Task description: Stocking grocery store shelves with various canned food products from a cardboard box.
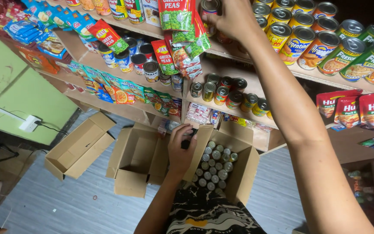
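My right hand point(234, 19) reaches up to the top shelf and is closed around a tin can point(208, 8) beside several rows of stacked cans point(299, 30). My left hand point(180, 145) is down at an open cardboard box point(243, 173) filled with several small cans point(215, 167), and it grips the edge of the box flap point(201, 141) with a dark object under the fingers. Red and green hanging pouches point(180, 26) dangle just left of my right hand.
Wooden shelves point(239, 112) hold cans, sachets and red pouches point(360, 108). Two empty open cardboard boxes point(137, 160) point(78, 145) sit on the grey floor to the left. A green wall with a white socket point(30, 123) stands at far left.
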